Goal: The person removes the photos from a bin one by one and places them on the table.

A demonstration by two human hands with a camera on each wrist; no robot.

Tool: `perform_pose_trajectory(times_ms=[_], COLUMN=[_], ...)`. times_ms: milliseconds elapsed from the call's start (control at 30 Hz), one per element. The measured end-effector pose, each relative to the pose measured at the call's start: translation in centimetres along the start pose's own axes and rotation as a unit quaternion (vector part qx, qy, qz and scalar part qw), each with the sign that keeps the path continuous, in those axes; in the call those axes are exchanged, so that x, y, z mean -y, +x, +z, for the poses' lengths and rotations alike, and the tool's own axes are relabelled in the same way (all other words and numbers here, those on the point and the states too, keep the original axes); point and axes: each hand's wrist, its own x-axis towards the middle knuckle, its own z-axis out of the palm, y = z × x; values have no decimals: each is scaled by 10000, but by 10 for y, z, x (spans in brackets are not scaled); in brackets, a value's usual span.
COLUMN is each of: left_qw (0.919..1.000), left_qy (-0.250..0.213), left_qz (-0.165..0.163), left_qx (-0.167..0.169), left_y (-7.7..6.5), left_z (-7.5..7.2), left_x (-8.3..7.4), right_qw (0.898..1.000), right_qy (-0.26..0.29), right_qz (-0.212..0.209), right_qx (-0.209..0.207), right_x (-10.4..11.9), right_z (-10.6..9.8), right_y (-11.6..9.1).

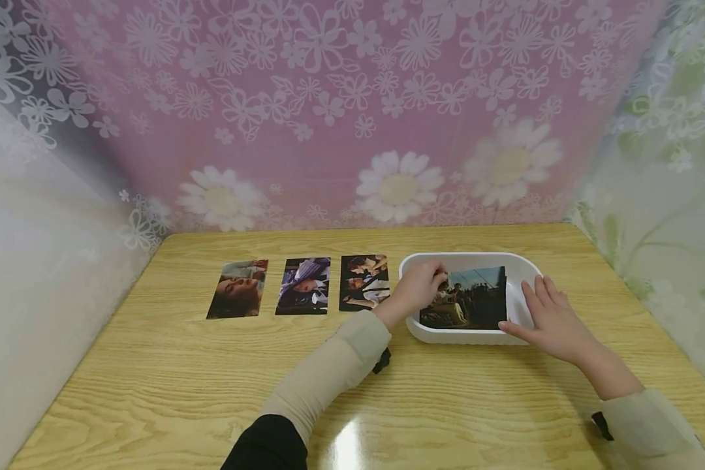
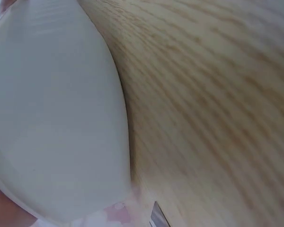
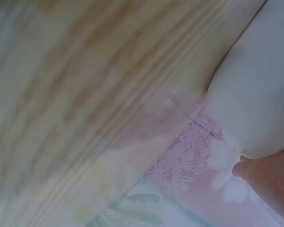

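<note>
A white oblong tray [image 1: 464, 337] with rounded ends sits on the right part of the table. Inside it is a dark photo card [image 1: 472, 300] showing figures under a blue sky. My left hand [image 1: 417, 286] reaches over the tray's left end and pinches the card's left edge; its fingertips are partly hidden. With fingers spread and fairly straight, my right hand [image 1: 555, 323] rests over the tray's right end, its thumb by the card's lower right corner. The left wrist view mostly shows the tray's outer wall [image 2: 61, 113]. Right-hand fingers [image 3: 270, 179] touch the rim in the right wrist view.
Left of the tray, three photo cards lie in a spaced row: one at the left [image 1: 237, 289], a middle one [image 1: 303, 286] and one beside the tray [image 1: 362, 281]. The wooden table [image 1: 170, 378] meets a pink flowered curtain [image 1: 305, 130] at the back.
</note>
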Motion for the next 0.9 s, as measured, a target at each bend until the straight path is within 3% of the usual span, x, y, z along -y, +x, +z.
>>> perform_pose_trajectory(times_ms=[367,600,767,900], left_qw=[9985,9939,9807,9602], left_qy=[-253,-831,-1503,-2225], left_qz=[381,200,-83,-529], left_qx=[-286,-696,-1246,-1603], left_y=[2,-4,-15,-28], left_z=[-7,-19,-33,-47], left_x=[-4,-7,-8,-6], right_qw=[10000,10000,10000,10000], right_qy=[39,61,35,16], right_qz=[-35,-25,11,33], right_qx=[9,12,57,71], right_x=[1,1,3,3], right_z=[-1,-1,-1,-2], right_y=[-1,-1,0,0])
